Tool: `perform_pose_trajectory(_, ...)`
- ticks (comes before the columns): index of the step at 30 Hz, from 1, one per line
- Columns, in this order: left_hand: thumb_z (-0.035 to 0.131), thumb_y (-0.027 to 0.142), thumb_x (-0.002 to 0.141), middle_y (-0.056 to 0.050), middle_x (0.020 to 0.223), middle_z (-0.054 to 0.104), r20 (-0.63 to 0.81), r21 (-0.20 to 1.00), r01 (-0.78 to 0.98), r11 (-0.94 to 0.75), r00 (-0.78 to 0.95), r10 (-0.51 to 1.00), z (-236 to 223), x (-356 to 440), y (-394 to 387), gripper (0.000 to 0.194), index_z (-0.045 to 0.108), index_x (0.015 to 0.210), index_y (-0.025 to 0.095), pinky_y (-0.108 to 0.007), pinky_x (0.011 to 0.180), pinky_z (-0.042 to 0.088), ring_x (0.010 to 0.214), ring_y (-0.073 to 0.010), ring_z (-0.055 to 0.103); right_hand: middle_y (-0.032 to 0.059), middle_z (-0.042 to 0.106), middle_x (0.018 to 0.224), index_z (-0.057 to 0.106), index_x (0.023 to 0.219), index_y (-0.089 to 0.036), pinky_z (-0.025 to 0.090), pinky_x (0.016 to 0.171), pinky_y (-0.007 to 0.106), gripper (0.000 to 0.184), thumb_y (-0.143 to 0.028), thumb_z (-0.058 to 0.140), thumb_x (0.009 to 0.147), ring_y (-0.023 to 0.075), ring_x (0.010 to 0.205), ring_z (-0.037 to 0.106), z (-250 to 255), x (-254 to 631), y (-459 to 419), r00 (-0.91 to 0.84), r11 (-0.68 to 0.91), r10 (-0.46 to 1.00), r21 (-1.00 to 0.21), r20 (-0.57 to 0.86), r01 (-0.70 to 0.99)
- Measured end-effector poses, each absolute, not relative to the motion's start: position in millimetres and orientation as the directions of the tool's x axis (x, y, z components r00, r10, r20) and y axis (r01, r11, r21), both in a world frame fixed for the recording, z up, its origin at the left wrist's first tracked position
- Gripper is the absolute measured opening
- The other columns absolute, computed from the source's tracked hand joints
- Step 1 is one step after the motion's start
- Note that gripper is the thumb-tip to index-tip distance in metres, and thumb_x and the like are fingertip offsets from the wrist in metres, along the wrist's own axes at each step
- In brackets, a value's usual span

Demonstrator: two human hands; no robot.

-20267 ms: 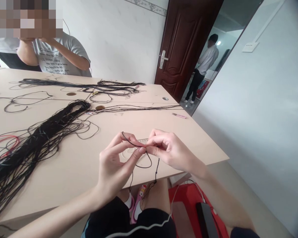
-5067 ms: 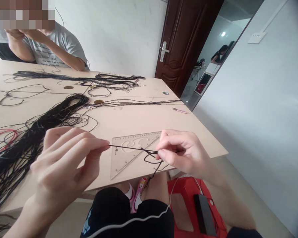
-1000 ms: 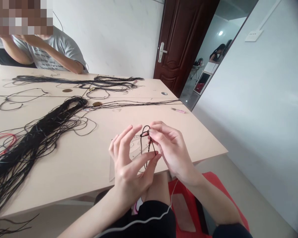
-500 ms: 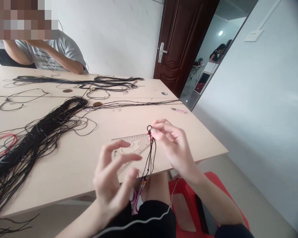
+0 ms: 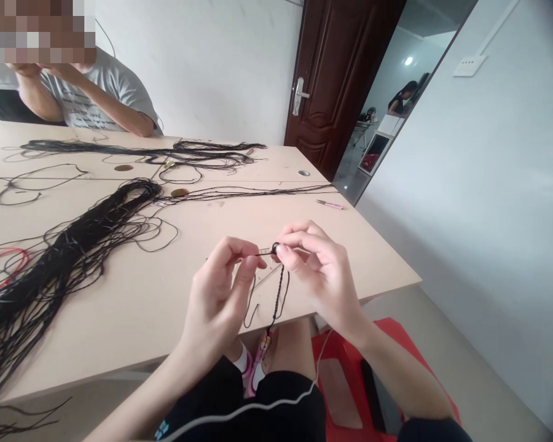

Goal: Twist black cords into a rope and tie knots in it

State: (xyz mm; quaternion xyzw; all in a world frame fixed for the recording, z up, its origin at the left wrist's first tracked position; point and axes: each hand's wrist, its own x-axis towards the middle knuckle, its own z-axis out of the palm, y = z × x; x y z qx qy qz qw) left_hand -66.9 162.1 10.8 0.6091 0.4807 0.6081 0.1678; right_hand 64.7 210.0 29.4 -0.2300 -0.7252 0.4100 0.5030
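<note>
Between thumb and fingertips, my right hand (image 5: 320,264) pinches the looped top of a black braided cord (image 5: 279,294). The cord hangs down past the table's front edge, with a few small coloured bits near its lower end. My left hand (image 5: 225,276) is closed on a thin black strand (image 5: 264,253) of the same cord, stretched short and nearly level between the two hands. The loose tail of that strand dangles below my left fingers. A clear plastic set square (image 5: 265,279) lies on the table behind, mostly covered by my hands.
A thick bundle of black cords (image 5: 92,227) stretches along the left of the table (image 5: 373,258). More black cords (image 5: 120,147) lie farther back. Pink-handled thread snips (image 5: 330,204) rest at the right. A person (image 5: 115,92) sits opposite. A red stool (image 5: 345,387) stands below.
My left hand has gone from open, fingers spread, to pinching a strand and drawing it out leftward from the loop. My right hand keeps its hold in nearly the same place.
</note>
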Motion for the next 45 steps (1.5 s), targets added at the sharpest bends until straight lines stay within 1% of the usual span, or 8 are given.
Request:
perform_pose_trajectory(3, 0.044, 0.020, 0.086, -0.001, 0.068, 0.056, 0.564, 0.795, 0.394, -0.461, -0.202, 0.801, 11, -74, 164, 0.008, 0.049, 0.080, 0.018, -0.025, 0.058, 0.042, 0.065, -0.0120, 0.055, 0.0015, 0.051, 0.087, 0.060, 0.075, -0.017, 0.051, 0.067, 0.024, 0.011, -0.019, 0.052, 0.083, 0.0097, 0.074, 0.056, 30, 66, 210, -0.404, 0.547, 0.745, -0.833, 0.531, -0.087)
perform_pose_trajectory(8, 0.045, 0.027, 0.086, 0.004, 0.058, 0.042, 0.455, 0.884, 0.207, -0.419, -0.168, 0.875, 14, -79, 165, 0.012, 0.046, 0.076, 0.020, -0.022, 0.045, 0.035, 0.050, -0.0080, 0.042, 0.0011, 0.049, 0.089, 0.059, 0.077, -0.016, 0.051, 0.064, 0.023, 0.011, -0.021, 0.051, 0.084, 0.0076, 0.067, 0.058, 30, 66, 209, -0.418, 0.529, 0.748, -0.844, 0.515, -0.092)
perform_pose_trajectory(15, 0.057, 0.019, 0.076, 0.003, 0.059, 0.046, 0.600, 0.727, 0.514, -0.455, -0.153, 0.785, 24, -74, 165, 0.004, 0.058, 0.072, 0.018, -0.022, 0.045, 0.030, 0.050, -0.0066, 0.037, 0.0013, 0.049, 0.088, 0.058, 0.076, -0.017, 0.040, 0.048, 0.022, 0.011, -0.021, 0.051, 0.084, 0.0049, 0.056, 0.048, 34, 67, 209, -0.431, 0.592, 0.732, -0.806, 0.527, 0.020)
perform_pose_trajectory(26, 0.066, 0.017, 0.069, 0.003, 0.055, 0.046, 0.611, 0.774, 0.373, -0.511, -0.230, 0.758, 26, -79, 168, 0.006, 0.062, 0.064, 0.017, -0.023, 0.042, 0.028, 0.050, -0.0069, 0.041, 0.0004, 0.044, 0.084, 0.059, 0.077, -0.018, 0.038, 0.044, 0.019, 0.010, -0.022, 0.051, 0.083, 0.0034, 0.052, 0.041, 35, 66, 207, -0.456, 0.600, 0.723, -0.799, 0.519, 0.042)
perform_pose_trajectory(35, 0.068, 0.016, 0.068, 0.003, 0.056, 0.044, 0.648, 0.733, 0.416, -0.538, -0.185, 0.739, 26, -82, 172, 0.006, 0.062, 0.067, 0.018, -0.024, 0.042, 0.025, 0.051, -0.0071, 0.038, 0.0001, 0.043, 0.083, 0.062, 0.076, -0.017, 0.034, 0.043, 0.020, 0.012, -0.023, 0.053, 0.082, 0.0027, 0.050, 0.038, 36, 69, 209, -0.465, 0.560, 0.744, -0.827, 0.479, 0.044)
perform_pose_trajectory(39, 0.069, 0.017, 0.065, -0.004, 0.088, 0.049, 0.804, 0.565, 0.554, -0.611, -0.202, 0.560, 21, -78, 173, 0.033, 0.055, 0.094, 0.022, -0.030, 0.063, 0.040, 0.078, -0.0152, 0.047, 0.0013, 0.048, 0.086, 0.064, 0.071, -0.018, 0.041, 0.051, 0.021, 0.013, -0.026, 0.058, 0.078, 0.0059, 0.059, 0.046, 31, 66, 218, -0.448, 0.396, 0.800, -0.912, 0.399, -0.106)
perform_pose_trajectory(42, 0.068, 0.016, 0.064, -0.006, 0.108, 0.044, 0.917, 0.328, 0.799, -0.504, -0.142, 0.372, 13, -71, 168, 0.023, 0.056, 0.081, 0.024, -0.041, 0.078, 0.040, 0.102, -0.0258, 0.046, 0.0022, 0.052, 0.091, 0.065, 0.069, -0.019, 0.045, 0.064, 0.023, 0.012, -0.027, 0.059, 0.077, 0.0102, 0.075, 0.052, 28, 62, 224, -0.410, 0.258, 0.842, -0.930, 0.350, -0.262)
perform_pose_trajectory(45, 0.067, 0.016, 0.065, -0.006, 0.111, 0.045, 0.930, 0.235, 0.889, -0.394, -0.089, 0.355, 4, -67, 164, 0.017, 0.057, 0.074, 0.026, -0.048, 0.081, 0.040, 0.100, -0.0277, 0.049, 0.0016, 0.054, 0.094, 0.065, 0.069, -0.020, 0.044, 0.068, 0.024, 0.011, -0.027, 0.060, 0.077, 0.0112, 0.080, 0.052, 26, 59, 225, -0.391, 0.197, 0.865, -0.929, 0.315, -0.312)
